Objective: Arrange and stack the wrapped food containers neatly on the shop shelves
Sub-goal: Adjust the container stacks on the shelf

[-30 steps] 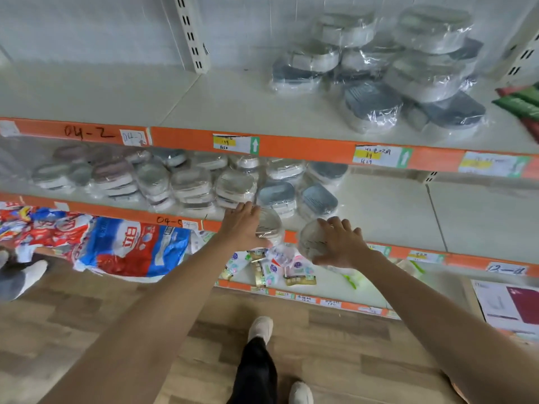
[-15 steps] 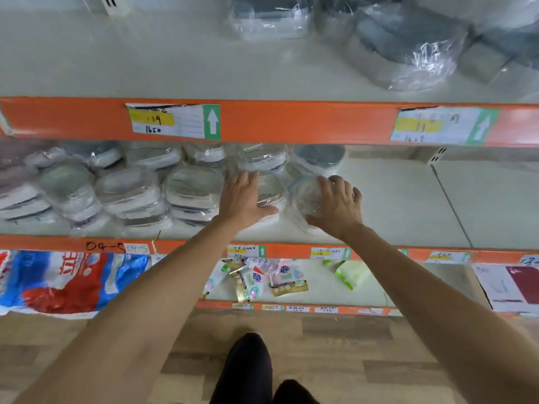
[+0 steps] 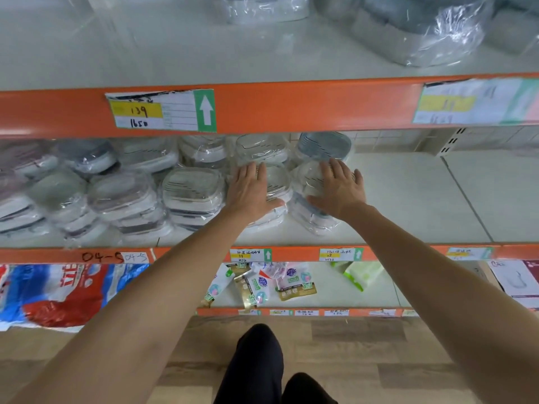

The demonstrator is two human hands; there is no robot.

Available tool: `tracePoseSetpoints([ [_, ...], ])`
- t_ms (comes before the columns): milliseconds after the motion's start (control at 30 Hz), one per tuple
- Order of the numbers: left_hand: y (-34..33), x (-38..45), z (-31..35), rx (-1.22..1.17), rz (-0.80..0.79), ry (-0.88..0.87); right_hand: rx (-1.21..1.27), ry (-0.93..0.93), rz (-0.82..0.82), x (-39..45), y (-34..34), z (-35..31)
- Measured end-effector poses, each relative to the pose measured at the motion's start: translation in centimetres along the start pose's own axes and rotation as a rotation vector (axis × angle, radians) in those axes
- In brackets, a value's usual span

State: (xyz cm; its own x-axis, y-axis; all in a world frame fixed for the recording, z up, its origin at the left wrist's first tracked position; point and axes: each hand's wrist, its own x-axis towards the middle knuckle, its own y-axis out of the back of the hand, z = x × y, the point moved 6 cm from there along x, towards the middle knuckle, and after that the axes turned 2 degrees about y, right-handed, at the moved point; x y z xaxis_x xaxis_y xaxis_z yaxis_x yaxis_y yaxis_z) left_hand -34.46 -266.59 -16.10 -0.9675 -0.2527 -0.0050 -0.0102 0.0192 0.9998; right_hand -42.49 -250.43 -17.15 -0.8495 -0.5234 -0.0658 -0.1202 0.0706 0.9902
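Upper left, a shelf-edge label [image 3: 161, 111] reads "139" on yellow and "1650" below, beside a white up-arrow. Lower left, handwritten "04-5" [image 3: 102, 256] marks the orange rail.

Orange-edged shelving [image 3: 291, 107], wood-look floor [image 3: 379, 360]

We see orange shelf edges [image 3: 291, 106] with a white label [image 3: 160, 110] — yellow patch, green arrow strip — and a red-and-blue bag [image 3: 58, 293] below.
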Motion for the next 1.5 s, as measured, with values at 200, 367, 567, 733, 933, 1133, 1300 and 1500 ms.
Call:
tracePoseSetpoints([
  [200, 1.4, -3.6, 1.6, 0.001, 0.111, -0.14, -0.069, 0.07, 0.099, -2.5, 2.0, -1.5],
  [367, 2.5, -7.0, 2.4, -0.011, 0.021, -0.189, -0.127, 0.134, 0.051, -5.8, 2.9, -3.1],
  [567, 3.8, -11.5, 3.2, -0.009, -0.282, -0.134, -0.03, 0.255, -0.211, -10.5, 3.8, -3.8],
  [733, 6.5, -15.4, 5.0, 0.053, -0.475, -0.142, -0.027, 0.321, -0.345, -15.0, 6.4, -3.6],
  [933, 13.6, -15.5, 8.1, 0.052, -0.426, -0.152, -0.013, 0.402, -0.346, -17.6, 13.3, -2.3],
  [1133, 20.7, -13.6, 11.2, -0.026, -0.197, -0.14, 0.021, 0.402, -0.168, -19.2, 21.1, 0.0],
  [1300, 26.7, -11.8, 12.2, -0.066, 0.045, -0.159, 0.094, 0.361, 0.004, -17.5, 27.1, 1.4],
  [1500, 29.7, -8.0, 8.2, -0.12, 0.143, -0.089, 0.139, 0.336, 0.22, -13.2, 31.0, 0.3],
])
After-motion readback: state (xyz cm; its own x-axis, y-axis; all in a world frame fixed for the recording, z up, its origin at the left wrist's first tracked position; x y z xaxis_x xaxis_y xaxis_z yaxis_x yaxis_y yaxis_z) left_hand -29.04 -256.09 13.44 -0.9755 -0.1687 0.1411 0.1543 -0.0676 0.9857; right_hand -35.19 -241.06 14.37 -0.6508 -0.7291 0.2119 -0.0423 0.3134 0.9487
